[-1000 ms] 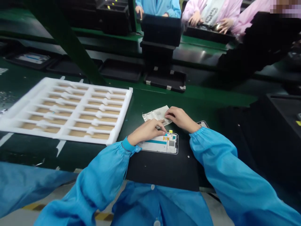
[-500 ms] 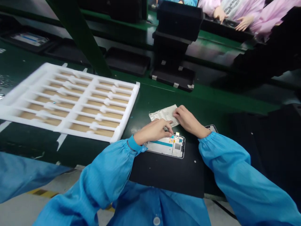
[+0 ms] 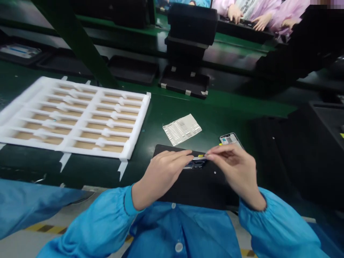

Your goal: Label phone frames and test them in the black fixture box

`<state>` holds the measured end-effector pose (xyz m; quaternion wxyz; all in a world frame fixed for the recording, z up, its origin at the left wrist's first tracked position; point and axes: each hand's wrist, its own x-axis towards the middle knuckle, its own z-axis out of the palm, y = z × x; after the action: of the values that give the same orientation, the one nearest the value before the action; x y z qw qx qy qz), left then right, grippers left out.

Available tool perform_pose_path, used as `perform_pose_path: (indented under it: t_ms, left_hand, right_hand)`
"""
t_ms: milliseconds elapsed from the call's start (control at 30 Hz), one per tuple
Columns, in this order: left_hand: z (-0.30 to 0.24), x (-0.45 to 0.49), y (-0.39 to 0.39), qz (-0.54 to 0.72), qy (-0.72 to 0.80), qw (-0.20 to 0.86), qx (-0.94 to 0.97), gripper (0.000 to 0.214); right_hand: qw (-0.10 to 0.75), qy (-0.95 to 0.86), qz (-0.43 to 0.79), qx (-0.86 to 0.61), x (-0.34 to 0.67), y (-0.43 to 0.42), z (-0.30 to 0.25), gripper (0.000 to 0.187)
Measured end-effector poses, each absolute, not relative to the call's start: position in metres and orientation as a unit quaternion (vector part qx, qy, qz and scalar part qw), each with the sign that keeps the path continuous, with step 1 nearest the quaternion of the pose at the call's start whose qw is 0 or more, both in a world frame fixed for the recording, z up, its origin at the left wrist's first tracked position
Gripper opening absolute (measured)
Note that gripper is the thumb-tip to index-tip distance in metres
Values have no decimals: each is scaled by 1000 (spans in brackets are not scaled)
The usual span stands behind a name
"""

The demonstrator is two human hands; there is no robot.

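My left hand (image 3: 161, 172) and my right hand (image 3: 235, 166) meet above the black mat (image 3: 193, 190), both gripping a phone frame (image 3: 196, 163) lifted off the mat and seen edge-on between the fingertips. Most of the frame is hidden by my fingers. A white sheet of small stickers (image 3: 182, 129) lies on the green table just beyond the mat. A second phone part (image 3: 230, 139) rests by the mat's far right corner, behind my right hand.
A white foam tray (image 3: 72, 118) with several long slots sits to the left. Black trays (image 3: 185, 84) and stacked black boxes (image 3: 192, 28) line the conveyor beyond. Other people's hands (image 3: 233, 12) work at the far side. A dark bin (image 3: 325, 125) stands at right.
Both hands left the sticker sheet and drew back toward me. The phone frame that lay flat on the mat is now lifted and held on edge between them.
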<state>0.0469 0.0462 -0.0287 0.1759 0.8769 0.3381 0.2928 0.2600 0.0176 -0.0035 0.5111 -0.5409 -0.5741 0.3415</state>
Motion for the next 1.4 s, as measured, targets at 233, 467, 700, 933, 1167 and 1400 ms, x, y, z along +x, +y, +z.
perform_pose_path:
  t_ms: [233, 467, 700, 933, 1167, 1400]
  left_hand:
    - [-28, 28, 29, 308, 354, 140, 872, 19]
    - [-31, 27, 20, 323, 349, 165, 864, 16]
    - [-31, 28, 15, 350, 341, 172, 855, 16]
    - [-34, 27, 16, 355, 338, 172, 854, 17]
    - [-33, 25, 14, 350, 332, 169, 859, 18]
    - [-34, 25, 13, 355, 328, 168, 859, 19]
  right_hand:
    - [479, -682, 268, -483, 237, -15, -7, 23]
    - [500, -700, 196, -470, 227, -12, -19, 28]
    - [506, -615, 291, -531, 218, -15, -19, 27]
    - [501, -639, 216, -543, 217, -19, -23, 31]
    - [481, -736, 124, -460, 221, -15, -31, 39]
    - [447, -777, 92, -435, 223, -13, -26, 42]
